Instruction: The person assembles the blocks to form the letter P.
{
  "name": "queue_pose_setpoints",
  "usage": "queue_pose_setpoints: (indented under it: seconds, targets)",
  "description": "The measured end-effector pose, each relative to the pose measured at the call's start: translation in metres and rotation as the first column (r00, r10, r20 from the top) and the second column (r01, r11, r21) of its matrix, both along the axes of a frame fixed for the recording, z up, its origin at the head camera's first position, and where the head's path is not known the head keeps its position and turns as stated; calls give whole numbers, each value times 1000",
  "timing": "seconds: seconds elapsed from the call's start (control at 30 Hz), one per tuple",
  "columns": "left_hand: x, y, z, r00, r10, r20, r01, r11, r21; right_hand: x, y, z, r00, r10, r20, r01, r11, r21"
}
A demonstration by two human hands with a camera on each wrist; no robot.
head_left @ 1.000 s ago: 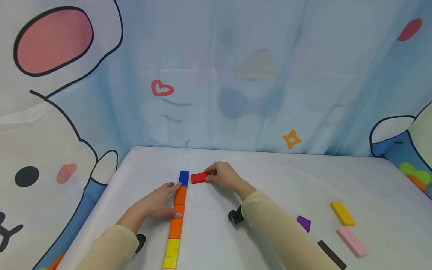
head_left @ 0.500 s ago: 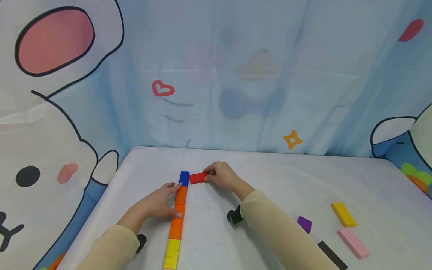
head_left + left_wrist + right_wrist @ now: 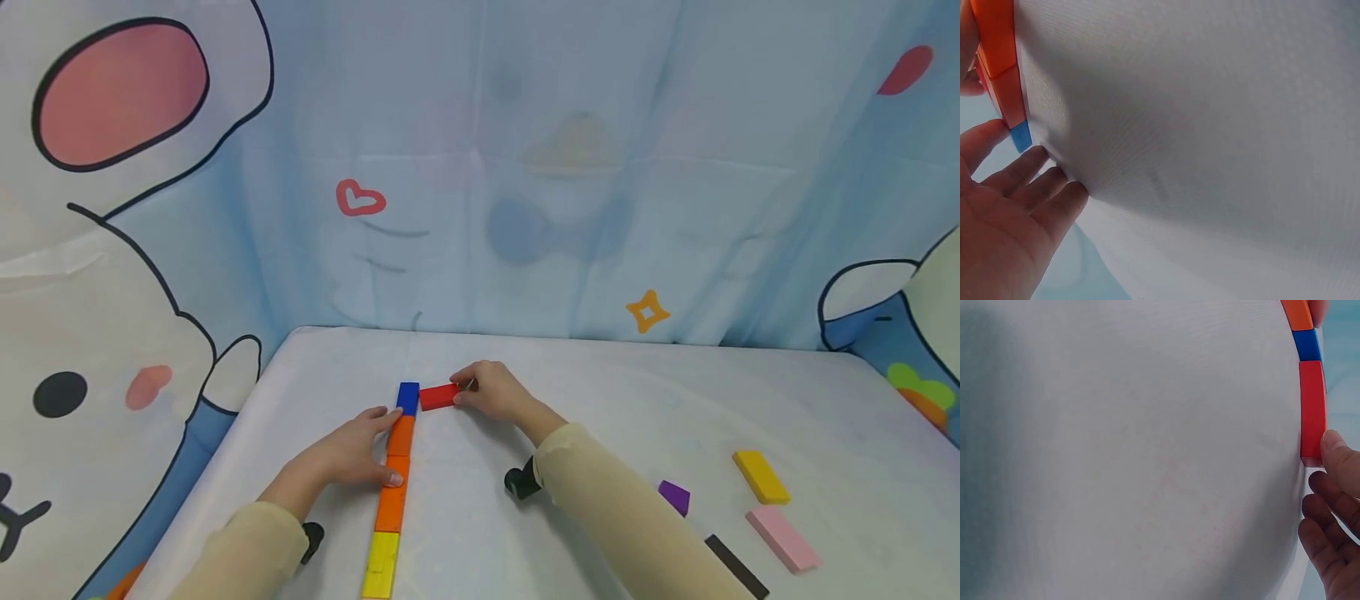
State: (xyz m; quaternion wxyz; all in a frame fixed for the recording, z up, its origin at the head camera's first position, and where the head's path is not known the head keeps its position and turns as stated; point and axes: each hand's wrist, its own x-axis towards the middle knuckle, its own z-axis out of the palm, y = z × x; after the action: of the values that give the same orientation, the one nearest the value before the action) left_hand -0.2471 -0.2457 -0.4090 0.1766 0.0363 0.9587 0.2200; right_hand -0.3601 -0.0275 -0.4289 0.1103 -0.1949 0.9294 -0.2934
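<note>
In the head view, my right hand (image 3: 497,393) pinches the right end of a red block (image 3: 437,397). The red block's left end meets the right side of a blue block (image 3: 408,395). That blue block tops a row of blocks running toward me: an upper orange block (image 3: 400,437), a lower orange block (image 3: 391,506), then a yellow block (image 3: 380,567). My left hand (image 3: 341,452) rests on the row, index fingertip near the blue-orange joint and thumb on the lower orange block. Its fingers look extended in the left wrist view.
On the right of the white table (image 3: 840,400) lie a yellow block (image 3: 761,477), a pink block (image 3: 783,538), a purple block (image 3: 675,497) and a dark block (image 3: 737,567), partly behind my right sleeve (image 3: 622,517). A printed curtain (image 3: 465,275) hangs behind the table.
My right hand has moved the red block slightly left, closing the small gap to the blue block. My left hand has stayed in place on the row.
</note>
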Motion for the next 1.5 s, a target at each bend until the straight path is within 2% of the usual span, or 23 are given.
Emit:
queue_pose_setpoints:
  seconds: [0.23,0.43,0.67,0.83,0.97,1.13,1.5]
  targets:
    - [-1,2,-1,1000,-2,3,2,1000,3,5,12,12,1000,-13,13,12,999,33]
    - [-1,1,-3,1000,-8,-3,8,1000,-6,9,35,23,1000,9,6,-9,997,81]
    - [1,1,-3,1000,-17,-2,17,1000,-3,16,83,35,996,78,-36,-73,989,126]
    - [2,2,-2,1000,-29,2,29,1000,-10,27,126,48,993,102,-68,-93,988,122]
    - [2,2,1,999,-31,8,31,999,-14,38,165,56,991,86,-99,-75,991,113]
    - [2,0,0,999,-33,12,33,999,-10,54,213,58,990,40,-133,-23,992,124]
    - [3,1,1,999,-39,17,39,999,2,89,306,46,983,-128,-131,150,973,178]
